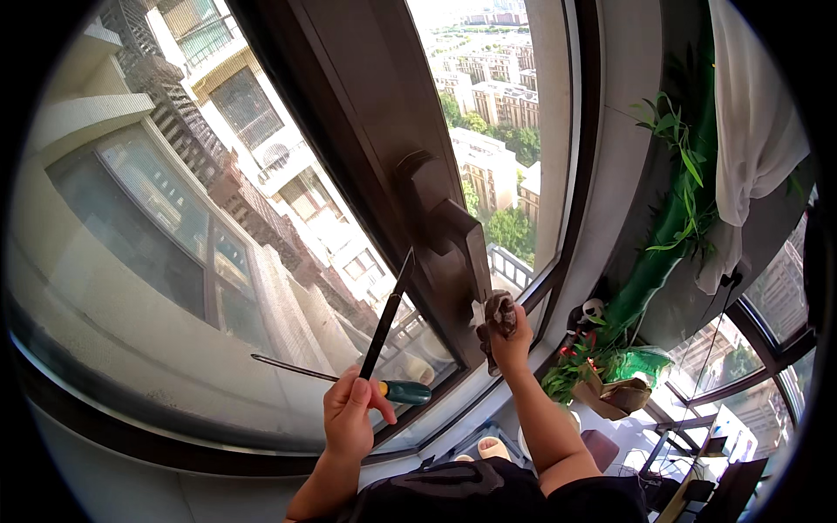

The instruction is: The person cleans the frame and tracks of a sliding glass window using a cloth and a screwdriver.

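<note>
My left hand (353, 415) holds two tools at once. One is a screwdriver with a dark green handle (409, 392), its thin metal shaft (294, 368) reaching left across the window glass. The other is a slim black knife-like tool (386, 320), its pointed tip angled up beside the brown window frame (366, 111). Over on the right, my right hand (513, 343) grips a crumpled brown cloth (501, 315) at the lower end of the dark window handle (465, 238). Whether cloth and handle touch is hard to make out. The handle hangs down along the frame.
Large window panes (196, 248) flank the frame, with buildings outside. To the right stand a green plant stalk (660, 281) with leaves, a white curtain (752, 118) and a brown paper bag (611, 395). Slippers (492, 448) show below, and cables and dark furniture lie lower right.
</note>
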Action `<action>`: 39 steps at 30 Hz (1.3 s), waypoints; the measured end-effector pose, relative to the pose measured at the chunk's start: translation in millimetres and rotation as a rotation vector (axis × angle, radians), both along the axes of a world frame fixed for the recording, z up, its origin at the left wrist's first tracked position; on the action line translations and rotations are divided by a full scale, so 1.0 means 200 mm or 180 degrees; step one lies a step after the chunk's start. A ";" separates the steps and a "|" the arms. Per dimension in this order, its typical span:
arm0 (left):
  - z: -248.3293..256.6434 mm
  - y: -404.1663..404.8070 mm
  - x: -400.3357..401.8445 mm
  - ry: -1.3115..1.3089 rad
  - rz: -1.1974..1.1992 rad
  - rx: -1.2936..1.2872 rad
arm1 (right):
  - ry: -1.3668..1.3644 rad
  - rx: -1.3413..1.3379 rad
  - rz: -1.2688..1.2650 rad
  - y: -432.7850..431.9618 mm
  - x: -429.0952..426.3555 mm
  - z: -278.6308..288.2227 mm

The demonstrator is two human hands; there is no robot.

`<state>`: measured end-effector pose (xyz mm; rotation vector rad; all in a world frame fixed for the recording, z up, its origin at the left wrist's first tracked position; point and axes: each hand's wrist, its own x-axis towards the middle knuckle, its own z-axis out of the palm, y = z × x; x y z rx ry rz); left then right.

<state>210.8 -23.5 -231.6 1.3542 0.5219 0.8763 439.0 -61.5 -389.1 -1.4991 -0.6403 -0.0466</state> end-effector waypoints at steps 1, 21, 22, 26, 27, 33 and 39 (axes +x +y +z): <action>-0.02 0.01 -0.01 0.0061 -0.0015 -0.0040 | 0.0757 -0.0095 0.0252 -0.05 -0.02 -0.02; -0.13 0.08 0.13 0.0839 -0.0403 0.1247 | 0.2280 0.1417 0.2587 -0.05 -0.30 0.55; -0.13 0.08 0.13 0.0716 -0.0328 0.1232 | 0.2161 0.1389 0.2580 -0.03 -0.30 0.56; -0.13 0.11 0.13 0.0615 -0.0243 0.0982 | 0.1940 0.1379 0.2475 0.01 -0.31 0.57; -0.13 0.11 0.13 0.0633 -0.0259 0.1028 | 0.1891 0.1378 0.2432 0.02 -0.32 0.57; -0.17 0.10 0.11 0.0592 -0.0252 0.0777 | 0.1905 0.1264 0.2335 0.02 -0.33 0.56; -0.15 0.10 0.12 0.0565 -0.0215 0.0900 | 0.1693 0.1284 0.2468 0.03 -0.30 0.58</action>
